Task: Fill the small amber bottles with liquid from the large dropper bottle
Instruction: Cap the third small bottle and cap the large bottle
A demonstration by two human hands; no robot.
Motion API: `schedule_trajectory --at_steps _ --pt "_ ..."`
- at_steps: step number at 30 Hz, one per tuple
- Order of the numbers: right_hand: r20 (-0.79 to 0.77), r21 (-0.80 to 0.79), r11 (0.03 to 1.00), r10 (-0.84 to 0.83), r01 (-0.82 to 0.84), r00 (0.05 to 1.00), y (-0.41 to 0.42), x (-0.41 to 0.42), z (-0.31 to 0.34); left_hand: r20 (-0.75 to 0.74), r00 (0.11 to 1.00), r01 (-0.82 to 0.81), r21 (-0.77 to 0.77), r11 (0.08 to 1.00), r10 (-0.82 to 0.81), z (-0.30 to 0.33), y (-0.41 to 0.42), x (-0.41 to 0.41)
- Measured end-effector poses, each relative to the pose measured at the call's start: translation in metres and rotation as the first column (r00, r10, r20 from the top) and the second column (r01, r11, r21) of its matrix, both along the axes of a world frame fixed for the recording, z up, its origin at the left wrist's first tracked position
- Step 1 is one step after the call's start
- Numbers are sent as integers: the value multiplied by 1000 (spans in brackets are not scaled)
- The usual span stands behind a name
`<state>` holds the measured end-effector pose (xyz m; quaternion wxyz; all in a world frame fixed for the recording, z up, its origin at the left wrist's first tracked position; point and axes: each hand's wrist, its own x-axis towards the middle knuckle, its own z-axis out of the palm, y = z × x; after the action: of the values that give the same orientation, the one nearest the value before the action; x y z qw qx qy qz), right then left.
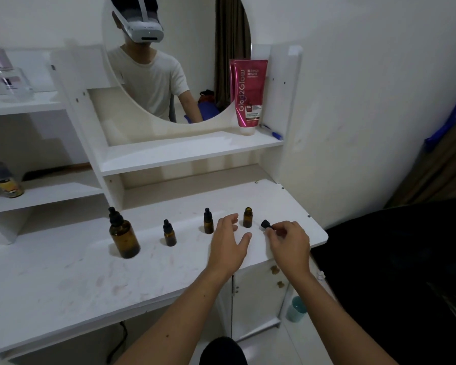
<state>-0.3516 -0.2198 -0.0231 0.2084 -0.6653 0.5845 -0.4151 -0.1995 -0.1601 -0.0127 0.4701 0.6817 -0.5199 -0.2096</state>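
A large amber dropper bottle (123, 237) with a black cap stands at the left of the white tabletop (63, 272). To its right stand three small amber bottles: two capped (169, 234) (208, 222) and one uncapped (247, 217) at the far right. My left hand (228, 242) hovers open just left of the uncapped bottle, fingers spread, touching nothing. My right hand (290, 239) pinches a small black dropper cap (266, 224) just right of that bottle, low over the tabletop.
A round mirror (195, 75) and a pink tube (248, 96) stand on the shelf behind. Shelves at left hold a jar (7, 181) and clear containers. The tabletop's right edge is close to my right hand; a dark object lies beyond it.
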Motion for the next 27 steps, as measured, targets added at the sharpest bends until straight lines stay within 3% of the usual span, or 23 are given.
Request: schedule_trajectory --at_steps 8,13,16,27 --pt "484 103 991 21 -81 875 -6 -19 13 13 998 -58 -3 998 58 1 -34 -6" --pt "628 -53 980 183 -193 757 -17 -10 30 16 998 -61 -4 998 61 -7 -39 -2" --pt "614 -140 958 282 -250 737 -17 5 41 6 999 -52 -4 999 52 -7 -38 -2" --pt "394 -234 902 430 -363 813 -29 25 38 -5 999 -35 -14 999 35 -9 -38 0"
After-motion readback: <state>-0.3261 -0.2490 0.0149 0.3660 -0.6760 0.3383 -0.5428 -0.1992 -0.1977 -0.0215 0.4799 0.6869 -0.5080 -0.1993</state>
